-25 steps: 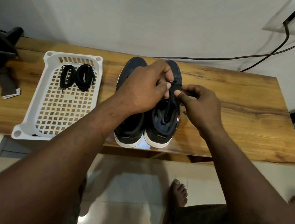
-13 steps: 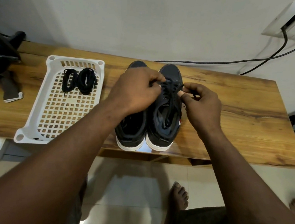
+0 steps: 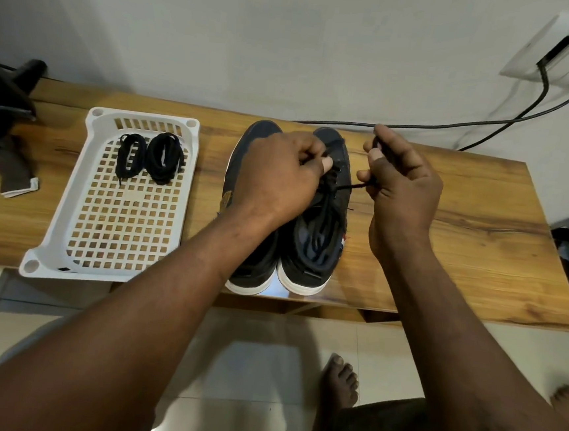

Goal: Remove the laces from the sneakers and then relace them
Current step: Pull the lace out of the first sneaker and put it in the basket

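sneaker (image 3: pixel 319 239) sits on wooden bench (image 3: pixel 461 265), touching the other sneaker (image 3: pixel 259 137). left hand (image 3: pixel 275 183) curls on the black lace (image 3: pixel 351 186) at the far eyelets. right hand (image 3: pixel 402 191) pinches a taut run pulled sideways. lace looks light, limp and thin, likely best pinched close to the eyelet.

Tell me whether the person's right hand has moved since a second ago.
Yes. The right hand has pulled rightward, off the dark white-soled right sneaker, drawing the thin black lace out sideways.
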`<state>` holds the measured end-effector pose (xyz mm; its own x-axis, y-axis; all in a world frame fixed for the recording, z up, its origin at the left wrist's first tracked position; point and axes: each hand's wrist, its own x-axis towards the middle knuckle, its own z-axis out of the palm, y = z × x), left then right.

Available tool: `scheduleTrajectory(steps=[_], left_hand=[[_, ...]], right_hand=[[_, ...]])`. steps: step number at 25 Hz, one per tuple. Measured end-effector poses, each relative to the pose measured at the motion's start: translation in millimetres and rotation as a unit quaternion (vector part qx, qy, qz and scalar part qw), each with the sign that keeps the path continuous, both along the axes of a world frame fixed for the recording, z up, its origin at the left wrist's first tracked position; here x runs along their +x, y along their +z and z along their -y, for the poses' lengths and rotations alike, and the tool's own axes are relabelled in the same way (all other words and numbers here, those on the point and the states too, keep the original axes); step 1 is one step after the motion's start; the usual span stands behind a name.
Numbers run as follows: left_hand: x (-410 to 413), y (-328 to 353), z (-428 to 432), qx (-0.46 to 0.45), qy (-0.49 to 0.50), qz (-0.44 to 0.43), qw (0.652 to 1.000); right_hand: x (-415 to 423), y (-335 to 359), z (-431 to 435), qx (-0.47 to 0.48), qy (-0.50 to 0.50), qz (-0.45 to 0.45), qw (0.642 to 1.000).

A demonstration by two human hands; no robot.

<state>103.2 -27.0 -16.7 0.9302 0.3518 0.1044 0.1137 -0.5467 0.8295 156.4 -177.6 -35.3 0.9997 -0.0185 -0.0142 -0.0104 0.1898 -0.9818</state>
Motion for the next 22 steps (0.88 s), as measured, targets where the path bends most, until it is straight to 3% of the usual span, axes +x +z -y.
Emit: scheduleTrajectory(steps=[2,5,7,10,11,17,19,20,22], left_hand=[[2,13,-6,-0.109,0.025,0.055,0.992],[2,23,-17,-0.259,0.015,0.124,0.958],[1,16,-18,-0.223,0.013,0.069,0.972],[2,-4,-18,-0.039,0.011,-0.029,0.999],[1,-5,-17,-0.023,0.014,-0.032,0.999],[3,1,-20,-0.137,0.004,0.008,0.991],[3,0,-17,-0.141,-0.041,-0.020,0.989],[3,-1,-16,-0.095,-0.063,-0.035,0.993],[2,-3,-12,0.054,-0.096,-0.057,0.992]], right_hand=[[-2,-6,3,-0.136,0.002,0.023,0.990],[-7,-7,5,-0.136,0.001,-0.021,0.991],[-2,7,9,-0.040,0.011,-0.016,0.999],[8,25,18,0.105,0.019,0.014,0.994],[9,26,20,0.121,0.006,0.010,0.993],[21,32,44,0.153,-0.090,0.019,0.984],[24,28,51,0.066,-0.078,0.013,0.995],[22,22,50,-0.038,-0.049,0.000,0.998],[14,8,44,-0.247,0.050,-0.038,0.967]])
